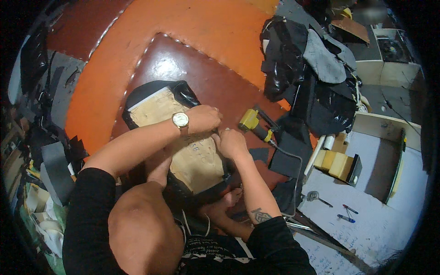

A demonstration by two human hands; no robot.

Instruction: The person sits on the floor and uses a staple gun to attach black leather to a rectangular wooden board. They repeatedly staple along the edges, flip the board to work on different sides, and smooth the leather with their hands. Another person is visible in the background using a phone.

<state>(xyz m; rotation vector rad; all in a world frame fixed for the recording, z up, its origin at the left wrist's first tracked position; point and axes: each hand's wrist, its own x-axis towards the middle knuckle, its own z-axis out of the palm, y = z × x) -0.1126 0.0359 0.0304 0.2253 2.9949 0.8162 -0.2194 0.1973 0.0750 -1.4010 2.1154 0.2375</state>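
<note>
Both hands meet at the right edge of a tan board (192,151) lying on the floor (183,27) — the left hand (204,118), wearing a watch (180,120), and the right hand (231,143) have their fingers closed, pinching the black cover (183,91) wrapped around the board's rim. The step looks like stretching the glossy, pliable cover over the stiff, flat board; next it likely needs fastening while taut. A yellow stapler (255,123) with a hose lies just beside the right hand. Crumpled black scraps (302,68) pile well apart on the shiny red-and-orange floor.
</note>
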